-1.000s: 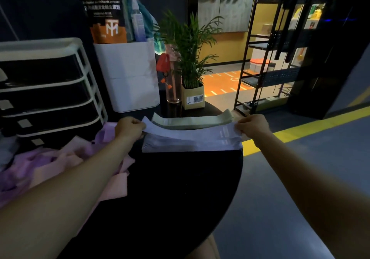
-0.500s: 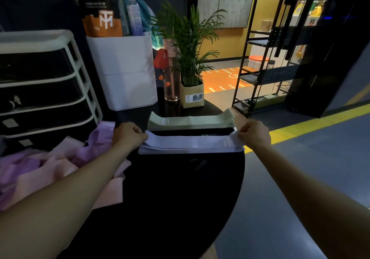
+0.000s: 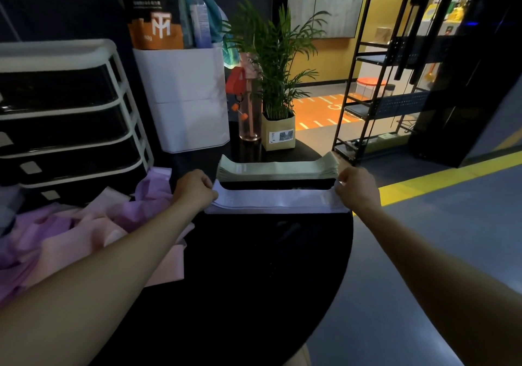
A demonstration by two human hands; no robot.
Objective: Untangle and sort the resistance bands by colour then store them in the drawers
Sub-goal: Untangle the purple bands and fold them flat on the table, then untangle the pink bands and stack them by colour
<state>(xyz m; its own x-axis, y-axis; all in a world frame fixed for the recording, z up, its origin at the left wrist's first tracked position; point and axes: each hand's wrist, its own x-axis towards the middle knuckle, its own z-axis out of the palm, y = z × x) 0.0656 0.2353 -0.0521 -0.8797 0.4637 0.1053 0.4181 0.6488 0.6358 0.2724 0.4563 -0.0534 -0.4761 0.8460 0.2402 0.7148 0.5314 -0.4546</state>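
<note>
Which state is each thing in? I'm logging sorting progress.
pale lilac bands: flat stack, ends pinched by both hands
left hand: grips the stack's left end
right hand: grips its right end
green bands: neat stack, untouched
pink and purple bands: tangled heap
drawers: closed

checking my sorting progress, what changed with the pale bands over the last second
The pale band stack, raised and overlapping the green stack a second ago, now lies flat on the black table clear of it. Left hand and right hand still grip its ends.
</note>
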